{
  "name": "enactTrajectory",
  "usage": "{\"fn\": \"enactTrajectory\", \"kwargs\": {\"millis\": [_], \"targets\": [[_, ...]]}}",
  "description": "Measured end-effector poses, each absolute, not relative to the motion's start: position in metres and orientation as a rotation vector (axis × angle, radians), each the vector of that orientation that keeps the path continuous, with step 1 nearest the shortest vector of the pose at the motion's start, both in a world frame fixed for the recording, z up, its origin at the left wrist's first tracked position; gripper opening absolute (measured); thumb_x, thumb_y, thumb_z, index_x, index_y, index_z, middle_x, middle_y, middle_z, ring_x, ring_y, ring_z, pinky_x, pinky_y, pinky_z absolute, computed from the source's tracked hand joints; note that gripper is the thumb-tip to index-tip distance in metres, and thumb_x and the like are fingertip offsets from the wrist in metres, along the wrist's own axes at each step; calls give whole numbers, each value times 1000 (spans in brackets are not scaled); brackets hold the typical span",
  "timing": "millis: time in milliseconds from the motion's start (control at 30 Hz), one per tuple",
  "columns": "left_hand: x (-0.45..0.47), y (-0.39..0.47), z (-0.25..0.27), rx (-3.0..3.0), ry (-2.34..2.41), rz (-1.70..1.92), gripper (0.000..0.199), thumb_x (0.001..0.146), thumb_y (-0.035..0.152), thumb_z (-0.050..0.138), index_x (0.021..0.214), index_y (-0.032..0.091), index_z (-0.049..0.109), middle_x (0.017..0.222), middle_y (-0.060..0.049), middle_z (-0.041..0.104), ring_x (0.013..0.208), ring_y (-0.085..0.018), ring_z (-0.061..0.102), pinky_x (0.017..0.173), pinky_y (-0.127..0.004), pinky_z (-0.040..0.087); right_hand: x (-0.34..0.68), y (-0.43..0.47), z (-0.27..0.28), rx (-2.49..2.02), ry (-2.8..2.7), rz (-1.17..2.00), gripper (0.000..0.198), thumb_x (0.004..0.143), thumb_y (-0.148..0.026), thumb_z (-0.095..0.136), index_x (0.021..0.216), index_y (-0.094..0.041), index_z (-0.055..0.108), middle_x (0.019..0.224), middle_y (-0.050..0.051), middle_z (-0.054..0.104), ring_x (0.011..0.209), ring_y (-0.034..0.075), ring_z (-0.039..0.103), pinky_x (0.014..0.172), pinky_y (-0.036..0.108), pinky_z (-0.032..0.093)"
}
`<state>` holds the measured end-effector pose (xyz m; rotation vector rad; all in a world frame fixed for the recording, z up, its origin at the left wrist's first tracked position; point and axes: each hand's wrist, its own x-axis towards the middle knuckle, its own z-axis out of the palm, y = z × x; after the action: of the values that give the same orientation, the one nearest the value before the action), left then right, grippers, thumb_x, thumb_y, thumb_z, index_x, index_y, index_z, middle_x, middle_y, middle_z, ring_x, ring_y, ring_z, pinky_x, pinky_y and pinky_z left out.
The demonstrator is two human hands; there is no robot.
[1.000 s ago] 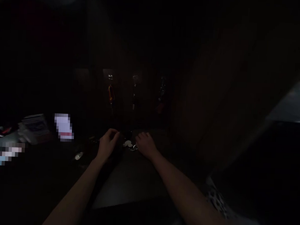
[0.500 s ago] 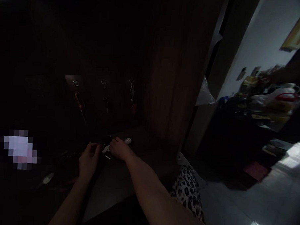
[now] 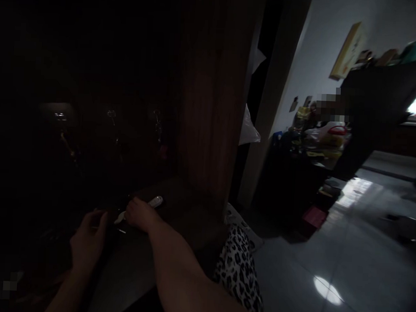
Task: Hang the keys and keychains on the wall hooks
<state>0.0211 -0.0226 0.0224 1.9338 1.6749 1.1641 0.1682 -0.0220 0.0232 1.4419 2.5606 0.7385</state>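
In the dim light my right hand is low over a dark surface, its fingers curled down and closed. A small white piece shows at its fingertips. Just beyond the hand lies a whitish oval object, its kind unclear. A thin shiny strip rests in front of the fingers. My left hand is to the left, apart from the right one, with fingers bent toward the thumb. Whatever either hand holds is hidden by the fingers and the darkness.
Several hooks with hanging items, one a pinkish tag, are on the dark back panel. A brown wooden side panel stands at the right. Past it are a plastic bag, a cluttered dark cabinet, and a pale tiled floor.
The view has turned right, so my hands and the objects appear further left. More of the room shows at the right. Both hands keep nearly the same pose.
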Motion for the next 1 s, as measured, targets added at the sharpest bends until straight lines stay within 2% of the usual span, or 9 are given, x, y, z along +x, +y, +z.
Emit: {"fn": "enactTrajectory", "kwargs": {"millis": [167, 367, 533, 600, 700, 867, 1000], "targets": [[20, -19, 18, 1905, 1649, 1254, 36, 74, 50, 46, 91, 21, 58, 89, -6, 68, 74, -23, 63, 70, -33, 47, 168, -19, 18, 1496, 2604, 745, 20, 88, -20, 46, 95, -14, 64, 98, 7, 67, 93, 19, 55, 82, 33, 38], [14, -10, 17, 1796, 1575, 1457, 34, 76, 49, 47, 92, 21, 58, 89, -4, 68, 85, -22, 63, 74, -30, 47, 177, -15, 1, 1769, 2683, 810, 17, 87, -16, 47, 89, -14, 64, 88, 9, 66, 88, 20, 53, 79, 36, 36], [13, 1, 17, 1511, 1382, 1498, 29, 72, 46, 55, 86, 20, 55, 67, -1, 67, 63, -20, 65, 57, -27, 48, 188, -19, -7, 2156, 2612, 826, 15, 86, -15, 47, 91, -17, 62, 87, 8, 63, 89, 22, 50, 79, 37, 33], [13, 5, 17, 1366, 1274, 1474, 28, 72, 44, 56, 86, 20, 52, 60, 0, 65, 53, -19, 64, 50, -25, 47, 188, -22, -6, 2189, 2692, 820, 14, 85, -15, 49, 91, -18, 61, 87, 6, 63, 88, 21, 49, 80, 37, 31], [15, 8, 16, 1199, 1162, 1464, 26, 73, 41, 56, 86, 19, 49, 60, 1, 65, 49, -19, 64, 45, -25, 47, 180, -29, -4, 2157, 2908, 795, 13, 84, -14, 51, 90, -20, 61, 86, 4, 63, 88, 19, 47, 81, 36, 29], [19, 9, 18, 999, 1065, 1477, 14, 80, 29, 54, 87, 18, 47, 67, -3, 67, 58, -18, 68, 47, -23, 48, 158, -38, 0, 1958, 3201, 739, 12, 82, -17, 54, 92, -20, 60, 88, 3, 63, 88, 18, 47, 79, 34, 28], [19, 8, 16, 837, 950, 1433, 11, 84, 26, 52, 88, 18, 46, 84, -9, 69, 76, -19, 69, 60, -26, 52, 148, -41, 0, 1825, 3249, 718, 12, 84, -23, 53, 94, -19, 59, 89, 4, 63, 87, 19, 48, 77, 34, 29]]}}
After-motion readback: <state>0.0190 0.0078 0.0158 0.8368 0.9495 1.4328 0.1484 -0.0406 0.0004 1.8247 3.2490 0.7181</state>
